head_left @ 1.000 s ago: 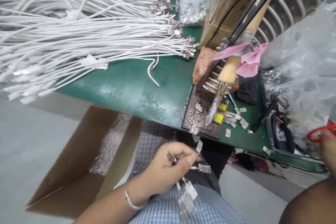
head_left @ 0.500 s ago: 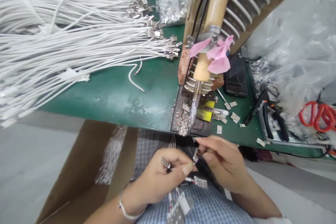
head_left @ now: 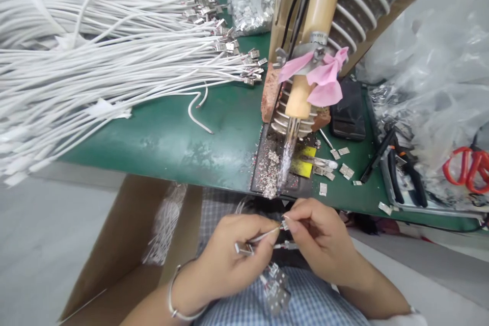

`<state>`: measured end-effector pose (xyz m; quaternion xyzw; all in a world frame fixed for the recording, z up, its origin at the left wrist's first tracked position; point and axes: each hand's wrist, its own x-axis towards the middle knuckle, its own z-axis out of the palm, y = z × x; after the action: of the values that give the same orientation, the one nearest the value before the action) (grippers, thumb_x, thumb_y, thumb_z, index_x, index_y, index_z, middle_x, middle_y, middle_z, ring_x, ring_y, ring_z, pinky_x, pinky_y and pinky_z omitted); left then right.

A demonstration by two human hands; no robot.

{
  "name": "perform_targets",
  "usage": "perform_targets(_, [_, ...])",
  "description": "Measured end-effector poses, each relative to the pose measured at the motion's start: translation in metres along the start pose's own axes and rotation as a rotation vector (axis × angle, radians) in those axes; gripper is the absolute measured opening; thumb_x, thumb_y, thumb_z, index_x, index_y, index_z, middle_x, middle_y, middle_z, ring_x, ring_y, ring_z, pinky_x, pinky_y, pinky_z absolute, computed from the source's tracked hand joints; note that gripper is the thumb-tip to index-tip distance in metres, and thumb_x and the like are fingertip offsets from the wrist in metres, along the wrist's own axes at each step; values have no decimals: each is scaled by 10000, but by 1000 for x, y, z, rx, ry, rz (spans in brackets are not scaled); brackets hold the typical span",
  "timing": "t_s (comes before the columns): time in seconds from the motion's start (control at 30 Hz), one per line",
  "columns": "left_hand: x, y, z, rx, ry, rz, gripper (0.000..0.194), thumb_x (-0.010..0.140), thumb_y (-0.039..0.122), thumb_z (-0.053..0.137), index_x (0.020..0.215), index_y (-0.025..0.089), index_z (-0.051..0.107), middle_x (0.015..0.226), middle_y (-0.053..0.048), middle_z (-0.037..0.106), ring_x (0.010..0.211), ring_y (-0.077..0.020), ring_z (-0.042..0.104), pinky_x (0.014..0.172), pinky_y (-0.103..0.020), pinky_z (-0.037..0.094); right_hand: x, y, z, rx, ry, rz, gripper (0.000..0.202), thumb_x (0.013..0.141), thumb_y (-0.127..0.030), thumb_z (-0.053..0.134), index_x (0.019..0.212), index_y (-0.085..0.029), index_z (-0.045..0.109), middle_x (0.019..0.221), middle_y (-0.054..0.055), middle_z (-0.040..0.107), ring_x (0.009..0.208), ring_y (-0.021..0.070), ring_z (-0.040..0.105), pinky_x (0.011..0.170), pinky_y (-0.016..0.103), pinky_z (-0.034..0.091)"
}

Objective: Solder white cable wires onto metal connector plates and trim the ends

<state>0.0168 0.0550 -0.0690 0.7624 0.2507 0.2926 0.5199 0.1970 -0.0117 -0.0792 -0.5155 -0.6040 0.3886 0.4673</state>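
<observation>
My left hand [head_left: 231,254] is closed around several thin white cables [head_left: 263,236] with metal USB plugs on their ends. One cable reaches out between its thumb and forefinger towards my right hand [head_left: 324,247]. Pinched in my right fingertips is a small metal USB plug [head_left: 284,224] at that cable's end, largely covered by the fingers. Below my left hand dangle more USB plugs [head_left: 277,293], with thin coloured wires at their backs. Just beyond the hands, a soldering iron [head_left: 300,97] is fixed with its tip pointing down over a dark plate [head_left: 262,158] strewn with solder bits.
Bundles of white cables [head_left: 114,71] cover the table's left. Right of the iron lie loose plug shells [head_left: 346,171], a black box-shaped thing [head_left: 347,112], black-handled pliers [head_left: 405,178] and red-handled scissors [head_left: 462,165]. A cardboard box [head_left: 110,244] stands below the table edge.
The plug between my hands has turned and is now more hidden by my right fingers. More white cable shows at my left fingertips. The dangling plugs have swung right.
</observation>
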Motion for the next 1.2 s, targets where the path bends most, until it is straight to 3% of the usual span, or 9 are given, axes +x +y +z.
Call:
perform_targets(0.2, [0, -2, 1, 14, 19, 28, 140, 889, 69, 526, 798, 79, 631, 652, -32, 644, 538, -74, 562, 532, -175, 423, 1, -1, 1, -51, 18, 2, 134, 929, -95, 517, 1014, -198, 518, 782, -20, 543, 681, 42, 522, 613, 144, 426])
perform_targets(0.47, [2, 4, 1, 92, -6, -79, 170, 908, 84, 512, 786, 95, 631, 712, -30, 670, 584, -71, 571, 573, -159, 444, 3, -1, 4, -154, 76, -70, 118, 915, -84, 517, 999, -163, 537, 773, 3, 565, 671, 53, 536, 592, 148, 433])
perform_targets(0.67, [13, 11, -10, 37, -33, -163, 186, 906, 126, 524, 756, 109, 632, 622, 13, 598, 544, -49, 488, 534, -134, 391, -2, -4, -1, -23, 75, -3, 261, 936, -105, 503, 1176, -206, 495, 889, 25, 590, 673, 57, 551, 610, 152, 474])
perform_targets(0.77, [20, 12, -17, -73, -47, -264, 197, 889, 157, 532, 738, 99, 644, 593, 10, 578, 535, -56, 460, 502, -131, 375, 0, -6, -5, 8, 98, -27, 200, 933, -64, 460, 1087, -191, 470, 909, 36, 575, 727, 67, 557, 663, 171, 495])
perform_targets(0.97, [27, 10, -21, -218, -15, -383, 124, 806, 94, 543, 732, 95, 643, 592, 26, 534, 538, -49, 413, 484, -129, 341, 11, -5, -10, -297, 194, -162, 139, 849, -49, 560, 928, -162, 547, 1016, 82, 520, 958, 138, 563, 837, 283, 508])
perform_targets(1.2, [29, 10, -22, -253, -21, -421, 121, 809, 110, 535, 755, 74, 638, 610, 21, 509, 564, -53, 399, 501, -141, 332, 15, -4, -11, -232, 152, -212, 192, 827, -1, 554, 928, -164, 553, 1012, 60, 551, 972, 119, 565, 839, 253, 488])
